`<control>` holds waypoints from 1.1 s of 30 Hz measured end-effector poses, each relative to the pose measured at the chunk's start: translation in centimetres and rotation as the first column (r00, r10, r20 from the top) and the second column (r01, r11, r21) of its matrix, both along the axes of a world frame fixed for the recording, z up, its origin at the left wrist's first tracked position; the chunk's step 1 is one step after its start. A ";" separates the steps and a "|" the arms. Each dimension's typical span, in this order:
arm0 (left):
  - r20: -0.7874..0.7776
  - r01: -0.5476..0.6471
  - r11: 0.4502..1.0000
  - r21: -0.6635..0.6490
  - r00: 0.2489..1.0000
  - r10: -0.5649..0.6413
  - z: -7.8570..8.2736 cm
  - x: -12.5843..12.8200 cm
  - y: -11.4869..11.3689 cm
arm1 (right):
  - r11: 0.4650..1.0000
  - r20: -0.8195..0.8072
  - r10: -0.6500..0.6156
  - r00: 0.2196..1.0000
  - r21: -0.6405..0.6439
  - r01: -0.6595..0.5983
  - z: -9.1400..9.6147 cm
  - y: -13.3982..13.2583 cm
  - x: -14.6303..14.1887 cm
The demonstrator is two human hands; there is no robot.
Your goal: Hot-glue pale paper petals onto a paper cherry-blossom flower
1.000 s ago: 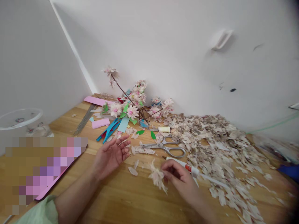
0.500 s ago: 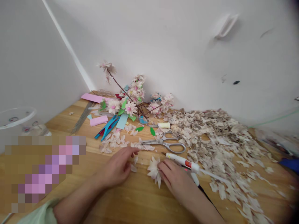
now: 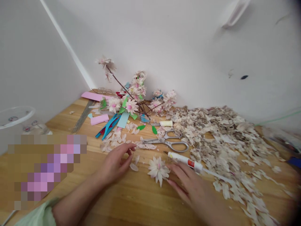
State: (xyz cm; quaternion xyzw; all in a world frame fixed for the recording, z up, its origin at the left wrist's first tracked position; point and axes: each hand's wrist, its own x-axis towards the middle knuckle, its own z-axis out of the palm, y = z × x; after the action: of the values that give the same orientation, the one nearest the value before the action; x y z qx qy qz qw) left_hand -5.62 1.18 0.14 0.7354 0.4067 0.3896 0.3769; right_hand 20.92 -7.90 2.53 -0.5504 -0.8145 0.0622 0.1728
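Pale paper blossom lies flat on the wooden tabletop at lower centre, between the two hands and touching neither. The left hand rests at its left, relaxed and open, fingers loosely curved and grasping nothing, with a single loose petal just below the fingertips. The right hand, somewhat blurred, lies open at the blossom's lower right, its fingers spread just beside the petals and not clenched on anything. A white glue tube lies just above that hand, and steel scissors with grey handles sit farther up. A large heap of petal scraps fills the right side, while a branch of finished blossoms leans against the wall at upper centre, among pink paper strips and blue paper strips. Work on this single blossom appears to be in hand, and with both hands open it sits free; any further work on it would call for fingers closing on it again.
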 end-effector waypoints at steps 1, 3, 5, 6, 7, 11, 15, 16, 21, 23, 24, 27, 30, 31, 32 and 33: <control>0.006 -0.003 1.000 -0.013 1.000 0.003 -0.2 0.0 0.0 | 0.999 -0.025 -0.019 1.000 -0.027 0.018 0.1 -0.5 0.5; 0.008 -0.004 0.999 -0.051 1.000 0.005 -0.7 0.2 -0.1 | 0.991 -0.065 -0.054 0.996 -0.123 0.046 0.4 -1.4 1.5; -0.012 0.008 0.997 -0.071 1.000 -0.009 -1.1 0.3 -0.2 | 0.961 -0.075 -0.107 0.991 -0.262 0.084 0.8 -2.3 2.7; -0.034 0.016 0.998 -0.067 0.999 -0.019 -1.3 0.4 -0.3 | 0.934 -0.071 -0.138 0.988 -0.342 0.106 0.9 -2.7 3.2; -0.062 0.024 0.998 -0.054 0.998 -0.027 -1.4 0.5 -0.3 | 0.901 -0.059 -0.173 0.983 -0.412 0.134 1.1 -3.0 3.8; -0.139 0.037 0.999 0.003 0.990 -0.037 -1.8 1.0 -0.5 | 0.777 0.063 -0.323 0.944 -0.552 0.303 1.3 -3.3 5.8; -0.147 0.047 0.999 0.014 0.988 -0.044 -1.9 1.3 -0.6 | 0.741 0.185 -0.473 0.861 -0.445 0.502 1.2 -2.3 7.3; -0.158 0.051 0.998 0.021 0.986 -0.047 -1.8 1.3 -0.7 | 0.741 0.186 -0.494 0.849 -0.422 0.523 1.1 -1.9 7.6; -0.174 0.100 0.995 0.003 0.980 -0.098 -1.1 0.9 -1.0 | 0.765 0.066 -0.524 0.849 -0.401 0.504 -0.2 0.5 7.5; -0.144 0.075 0.997 -0.021 0.987 -0.078 -1.1 0.9 -1.0 | 0.806 -0.020 -0.496 0.868 -0.381 0.452 -0.9 1.3 7.1; -0.124 0.051 0.998 -0.025 0.991 -0.054 -1.2 1.0 -1.0 | 0.829 -0.057 -0.474 0.879 -0.366 0.423 -1.3 1.6 6.8; -0.081 -0.017 1.000 -0.013 0.997 0.016 -1.8 1.6 -0.8 | 0.869 -0.133 -0.428 0.894 -0.331 0.367 -2.0 2.0 6.1; -0.088 -0.030 1.000 0.004 0.996 0.030 -2.5 2.1 -0.6 | 0.856 -0.161 -0.450 0.879 -0.359 0.372 -2.2 1.9 5.3; -0.097 -0.032 0.999 0.008 0.995 0.033 -2.6 2.1 -0.5 | 0.843 -0.168 -0.470 0.866 -0.374 0.386 -2.2 1.8 5.1; -0.107 -0.036 0.999 0.011 0.994 0.037 -2.7 2.1 -0.5 | 0.832 -0.181 -0.491 0.852 -0.389 0.397 -2.2 1.8 4.9; -0.114 -0.041 0.999 0.011 0.993 0.042 -2.7 2.1 -0.4 | 0.823 -0.203 -0.508 0.837 -0.402 0.402 -2.2 1.8 4.8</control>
State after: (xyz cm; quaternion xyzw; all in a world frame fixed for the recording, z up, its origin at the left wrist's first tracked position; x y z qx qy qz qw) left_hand -3.54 0.73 -2.55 0.7494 0.4411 0.3565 0.3417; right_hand 25.72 -6.09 0.30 -0.7360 -0.5974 0.2428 0.2063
